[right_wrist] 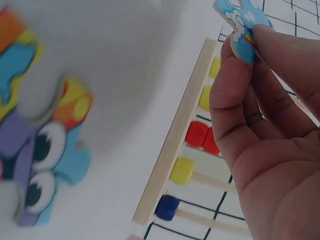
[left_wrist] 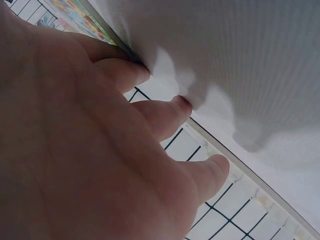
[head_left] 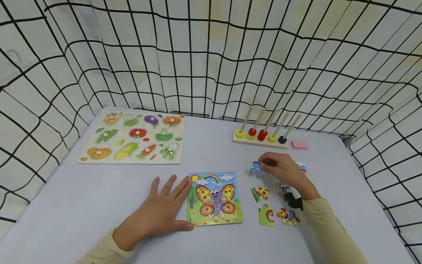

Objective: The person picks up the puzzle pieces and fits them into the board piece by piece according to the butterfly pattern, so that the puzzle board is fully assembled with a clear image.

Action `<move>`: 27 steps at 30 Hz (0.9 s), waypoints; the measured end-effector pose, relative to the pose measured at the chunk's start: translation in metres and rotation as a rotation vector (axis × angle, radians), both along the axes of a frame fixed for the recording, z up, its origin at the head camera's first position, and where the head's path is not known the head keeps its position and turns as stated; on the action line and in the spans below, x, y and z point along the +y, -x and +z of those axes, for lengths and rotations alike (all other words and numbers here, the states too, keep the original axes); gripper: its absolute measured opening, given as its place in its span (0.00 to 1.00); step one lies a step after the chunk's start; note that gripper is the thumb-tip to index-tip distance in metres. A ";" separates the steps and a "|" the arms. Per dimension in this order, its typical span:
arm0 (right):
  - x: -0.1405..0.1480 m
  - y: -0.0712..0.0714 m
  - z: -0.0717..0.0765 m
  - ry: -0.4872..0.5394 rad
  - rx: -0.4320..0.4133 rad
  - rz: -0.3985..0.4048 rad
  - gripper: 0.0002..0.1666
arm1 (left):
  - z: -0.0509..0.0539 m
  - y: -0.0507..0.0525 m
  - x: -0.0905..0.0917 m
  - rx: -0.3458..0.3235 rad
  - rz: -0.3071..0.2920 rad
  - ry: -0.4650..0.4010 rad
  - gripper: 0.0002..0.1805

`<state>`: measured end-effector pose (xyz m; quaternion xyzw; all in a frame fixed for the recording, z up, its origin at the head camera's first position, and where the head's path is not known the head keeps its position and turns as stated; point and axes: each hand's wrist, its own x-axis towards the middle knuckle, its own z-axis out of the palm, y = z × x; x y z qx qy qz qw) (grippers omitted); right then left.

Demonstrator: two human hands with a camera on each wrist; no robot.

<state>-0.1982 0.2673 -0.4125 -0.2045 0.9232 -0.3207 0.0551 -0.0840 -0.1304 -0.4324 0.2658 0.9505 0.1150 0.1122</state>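
Observation:
A square butterfly puzzle board (head_left: 215,198) lies on the table in the head view. My left hand (head_left: 161,211) rests flat at its left edge, fingers spread and straight, thumb at the lower corner. Off to the right of the board, my right hand (head_left: 284,169) pinches a blue puzzle piece (head_left: 255,168) between thumb and fingers above the table. The right wrist view shows the blue piece (right_wrist: 242,27) printed with white cloud and a bit of rainbow. Loose puzzle pieces (head_left: 266,215) lie below the right hand; one of them (right_wrist: 45,150) shows big cartoon eyes.
A vegetable peg puzzle (head_left: 130,137) lies at the back left. At the back right stands a wooden bead stacker (head_left: 260,141) with upright pegs, a pink block (head_left: 299,145) beside it. Black wire mesh (head_left: 197,58) rises around the table's back and sides.

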 end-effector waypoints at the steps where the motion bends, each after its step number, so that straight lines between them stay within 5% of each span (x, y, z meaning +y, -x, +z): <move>1: -0.003 0.000 0.001 0.003 -0.004 0.006 0.09 | 0.000 0.000 0.000 0.001 0.000 0.000 0.66; 27: -0.072 0.000 0.006 0.111 -0.103 0.206 0.04 | 0.000 0.000 0.001 -0.033 0.014 -0.002 0.67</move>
